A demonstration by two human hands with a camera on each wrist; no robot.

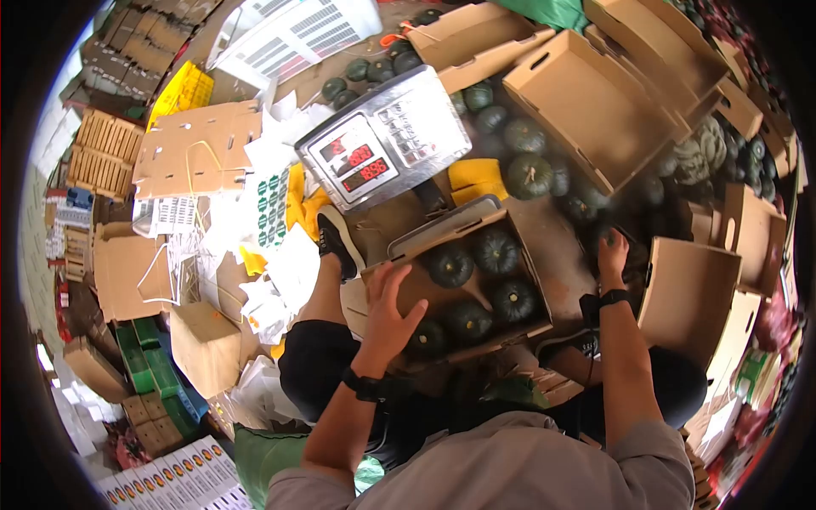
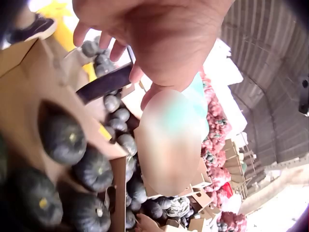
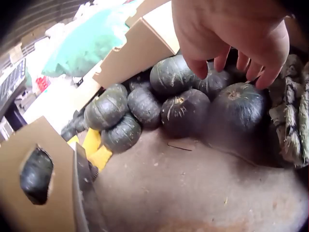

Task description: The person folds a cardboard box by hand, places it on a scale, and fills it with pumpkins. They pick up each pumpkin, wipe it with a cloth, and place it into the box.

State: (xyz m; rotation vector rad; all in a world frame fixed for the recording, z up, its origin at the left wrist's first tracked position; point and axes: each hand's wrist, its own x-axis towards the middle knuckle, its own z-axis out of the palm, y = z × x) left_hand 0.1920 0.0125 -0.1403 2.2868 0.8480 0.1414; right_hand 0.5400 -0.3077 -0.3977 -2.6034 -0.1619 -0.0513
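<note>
Several dark green squashes, one of them a squash (image 1: 513, 300) at the right, lie in an open cardboard box (image 1: 544, 285) between the person's legs. The left hand (image 1: 391, 316) hovers over the box's left part with fingers spread, holding nothing; the left wrist view shows this hand (image 2: 166, 38) above the box of squashes (image 2: 63, 138). Out to the right of the box, the right hand (image 1: 612, 253) reaches toward the floor pile. In the right wrist view its fingers hang down, slightly bent, over a squash (image 3: 239, 104), and contact cannot be told.
A scale (image 1: 382, 136) with red digits stands beyond the box. Empty cardboard trays (image 1: 595, 110) lie at the upper right, over and beside more squashes. Another carton (image 1: 688, 289) stands right of the right arm. White paper (image 1: 293, 280) and yellow pieces (image 1: 476, 177) lie about.
</note>
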